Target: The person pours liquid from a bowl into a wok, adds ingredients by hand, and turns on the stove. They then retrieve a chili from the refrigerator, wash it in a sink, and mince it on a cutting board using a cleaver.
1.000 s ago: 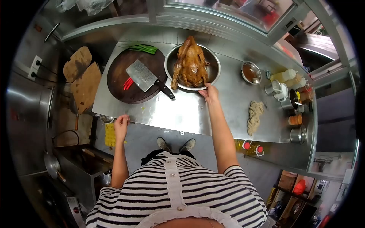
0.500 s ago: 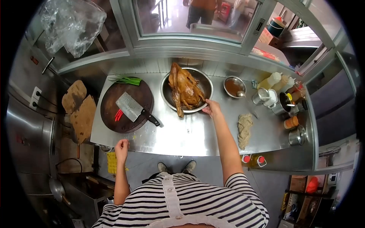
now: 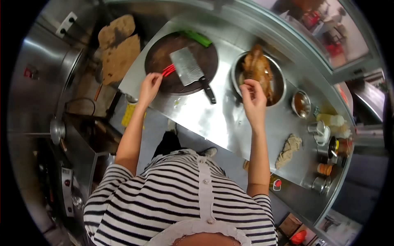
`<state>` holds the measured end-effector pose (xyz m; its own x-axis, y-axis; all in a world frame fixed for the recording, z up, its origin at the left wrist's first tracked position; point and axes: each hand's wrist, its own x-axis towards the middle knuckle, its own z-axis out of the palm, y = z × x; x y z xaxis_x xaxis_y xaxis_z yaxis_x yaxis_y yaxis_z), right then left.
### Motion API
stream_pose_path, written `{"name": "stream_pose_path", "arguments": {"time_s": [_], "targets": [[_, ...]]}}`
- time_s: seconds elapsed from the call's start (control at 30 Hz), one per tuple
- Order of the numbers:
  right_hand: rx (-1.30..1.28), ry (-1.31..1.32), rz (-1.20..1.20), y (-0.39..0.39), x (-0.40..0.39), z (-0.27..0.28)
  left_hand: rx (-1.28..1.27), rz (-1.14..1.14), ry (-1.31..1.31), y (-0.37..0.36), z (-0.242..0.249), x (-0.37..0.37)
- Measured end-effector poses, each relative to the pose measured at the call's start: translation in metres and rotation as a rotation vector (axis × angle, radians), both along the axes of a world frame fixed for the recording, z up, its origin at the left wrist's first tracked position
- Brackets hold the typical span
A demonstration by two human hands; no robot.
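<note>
My left hand (image 3: pixel 150 87) is at the near left edge of the round dark chopping board (image 3: pixel 158 53), its loosely bent fingertips beside the red chilies (image 3: pixel 168 70); I see nothing held in it. A cleaver (image 3: pixel 186 65) with a black handle lies flat on the board, and green scallions (image 3: pixel 198 37) lie at its far edge. My right hand (image 3: pixel 254 100) hovers over the near left rim of the steel bowl (image 3: pixel 281 84), thumb and fingers apart and nothing between them. In that bowl sits a whole browned bird (image 3: pixel 258 65), partly hidden by the hand.
A small bowl of brown sauce (image 3: pixel 301 104) stands right of the bird, with a crumpled cloth (image 3: pixel 289 151) nearer me. Bottles (image 3: pixel 332 119) and several containers line the counter's right end. Stained boards (image 3: pixel 120 59) lean at the left. A window frame (image 3: pixel 303 37) bounds the far side.
My right hand has let go of the bowl's rim and moved left. My left hand has come up to the chopping board by the chilies. The view has turned and shifted to the left.
</note>
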<state>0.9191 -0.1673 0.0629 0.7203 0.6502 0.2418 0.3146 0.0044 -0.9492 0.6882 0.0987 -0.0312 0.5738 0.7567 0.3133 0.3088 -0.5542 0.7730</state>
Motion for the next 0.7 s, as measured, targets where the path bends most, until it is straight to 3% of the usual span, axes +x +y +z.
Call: {"name": "stream_pose_path", "arguments": {"time_s": [0.1,0.27,0.3,0.37,0.4,0.5,0.53,0.63,0.7], "targets": [[-0.271,-0.198,0.14,0.056,-0.03,-0.02,-0.025,-0.004,-0.022,0.04,-0.004,0.0],[-0.74,-0.716,-0.011,0.135,-0.044,-0.074,0.048,-0.179,-0.003,0.082,-0.015,0.011],[-0.865,-0.696,-0.022,0.141,-0.043,-0.08,0.103,-0.24,-0.004,0.089,-0.019,0.019],[-1.066,-0.388,0.053,0.144,-0.036,-0.09,0.165,-0.299,-0.023,0.086,-0.024,0.033],[-1.007,-0.371,0.051,0.139,-0.031,-0.105,0.129,-0.321,-0.02,0.084,-0.027,0.038],[-0.884,0.059,0.09,0.131,-0.017,-0.111,0.157,-0.337,0.016,0.082,-0.037,0.047],[-0.567,0.273,0.101,0.129,-0.017,-0.122,0.173,-0.333,0.008,0.083,-0.041,0.047],[-0.548,0.324,0.181,0.129,-0.008,-0.109,0.196,-0.322,-0.066,0.084,-0.049,0.047],[-0.571,0.07,0.041,0.132,-0.025,-0.079,0.195,-0.295,-0.061,0.081,-0.049,0.046]]}}
